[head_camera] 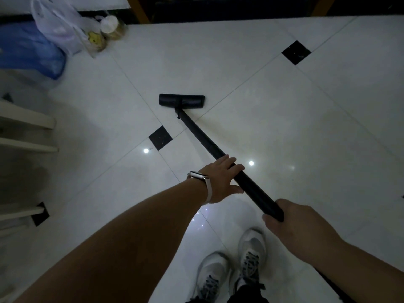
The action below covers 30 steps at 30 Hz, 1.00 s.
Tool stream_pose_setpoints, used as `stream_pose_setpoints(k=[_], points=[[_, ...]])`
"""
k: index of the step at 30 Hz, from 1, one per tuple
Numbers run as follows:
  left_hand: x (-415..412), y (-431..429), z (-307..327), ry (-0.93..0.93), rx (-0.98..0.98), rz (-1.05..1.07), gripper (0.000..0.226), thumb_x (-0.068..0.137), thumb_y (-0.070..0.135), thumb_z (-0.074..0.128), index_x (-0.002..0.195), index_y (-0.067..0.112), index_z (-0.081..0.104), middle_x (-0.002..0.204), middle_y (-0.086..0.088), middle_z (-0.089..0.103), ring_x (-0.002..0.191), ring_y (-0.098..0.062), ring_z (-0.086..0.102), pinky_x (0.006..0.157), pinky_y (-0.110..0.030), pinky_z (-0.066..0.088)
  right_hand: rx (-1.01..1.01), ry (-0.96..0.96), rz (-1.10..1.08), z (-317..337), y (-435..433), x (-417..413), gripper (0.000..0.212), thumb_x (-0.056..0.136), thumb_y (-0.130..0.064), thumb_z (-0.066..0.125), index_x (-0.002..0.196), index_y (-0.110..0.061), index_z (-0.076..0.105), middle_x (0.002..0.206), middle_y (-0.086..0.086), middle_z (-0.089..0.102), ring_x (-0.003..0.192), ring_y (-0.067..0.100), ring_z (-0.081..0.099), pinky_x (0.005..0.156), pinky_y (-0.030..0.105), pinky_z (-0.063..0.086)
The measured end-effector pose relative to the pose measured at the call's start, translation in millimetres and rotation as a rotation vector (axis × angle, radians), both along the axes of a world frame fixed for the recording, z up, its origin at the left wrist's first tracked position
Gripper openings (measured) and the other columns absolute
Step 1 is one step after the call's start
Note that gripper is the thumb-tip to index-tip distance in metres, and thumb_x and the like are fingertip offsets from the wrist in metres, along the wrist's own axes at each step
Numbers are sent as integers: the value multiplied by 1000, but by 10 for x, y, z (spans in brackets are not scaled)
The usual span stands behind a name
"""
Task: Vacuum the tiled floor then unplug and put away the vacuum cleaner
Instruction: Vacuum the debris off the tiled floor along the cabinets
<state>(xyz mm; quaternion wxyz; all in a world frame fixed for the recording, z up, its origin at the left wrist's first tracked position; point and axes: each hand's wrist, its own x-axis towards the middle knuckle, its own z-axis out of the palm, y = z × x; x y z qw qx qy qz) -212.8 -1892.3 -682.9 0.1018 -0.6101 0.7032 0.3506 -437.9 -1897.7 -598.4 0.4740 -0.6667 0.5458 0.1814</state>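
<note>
Trouble, judged from the head view, lies mostly up and to the left of the stroke. The black floor nozzle (181,100) sits flat on the tiled floor (273,101), with the wand (203,138) slanting back to the person. The left hand (220,182) lies over the wand midway, fingers curled across its top and thumb spread beside it; the right hand (290,219) clenches the wand's near end, just ahead of the shoes (251,254). Well apart from the nozzle, by the far wall, stand thin plastic bags (59,27) and a lidded jar (111,26). A long push that way could draw loose film into the nozzle and choke it, or knock the jar over. White shelving (28,122) on the left could be struck by a wide sweep. The left hold looks light, so a snag could twist the wand free. The vacuum's body and cord are out of sight; a cord trailing behind could catch the feet.
</note>
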Motion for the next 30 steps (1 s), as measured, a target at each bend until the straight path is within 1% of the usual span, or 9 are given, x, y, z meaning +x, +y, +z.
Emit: stream_pose_setpoints(k=[2,5,11,15,18,22,25,28,30], points=[[-63,-80,-7,0,-4,-8,69,93,55,49,150,23,27,159,-7,21,149,-25,9,115,-43,30,-9,0,-10,-8,-63,-65,25,93,-45,57,80,-26,49,68,-6,58,57,7,56,48,19,38],[-225,-213,-20,13,-18,-26,69,93,55,50,150,23,28,159,-7,22,149,-25,10,115,-42,30,-23,20,-29,-11,-149,-220,25,93,-48,57,84,-26,51,70,-6,59,61,9,58,52,22,43],[-715,-480,-21,48,-46,-109,69,92,55,51,149,23,30,157,-7,25,148,-26,13,114,-43,32,-35,53,-92,61,-217,-695,27,93,-50,53,94,-23,55,73,-4,61,63,9,60,57,25,47],[-1033,-586,-38,78,-66,-185,69,91,56,53,147,22,33,155,-8,27,147,-26,16,113,-43,34,-26,84,-174,139,-160,-970,25,93,-50,53,92,-25,54,73,-5,62,63,8,61,52,21,43],[-1221,-628,-63,111,-110,-238,68,90,56,54,146,20,37,153,-9,31,145,-27,20,111,-44,36,-9,96,-249,162,-104,-1135,24,93,-50,54,93,-26,54,74,-4,63,63,7,61,53,20,43],[-1406,-606,-41,128,-111,-306,68,91,56,53,147,20,36,153,-9,32,146,-29,20,111,-44,35,28,106,-332,206,30,-1296,25,92,-50,56,89,-25,55,74,-3,64,63,11,63,56,26,49],[-1449,-537,35,137,-98,-360,68,91,57,51,147,21,35,154,-10,32,146,-30,19,113,-45,33,41,100,-400,277,194,-1315,25,91,-48,59,86,-23,56,72,-3,64,62,11,63,54,23,47],[-1440,-395,129,142,-65,-405,68,91,58,50,148,23,34,155,-9,29,147,-29,16,114,-43,30,34,119,-434,351,441,-1273,26,89,-48,61,88,-23,57,74,-3,65,65,11,65,60,27,52],[-1425,-270,205,145,-48,-433,68,92,57,49,148,23,33,156,-8,28,147,-28,14,115,-43,29,42,114,-468,415,628,-1230,26,88,-48,62,88,-23,57,73,-4,66,65,10,66,59,26,52]])
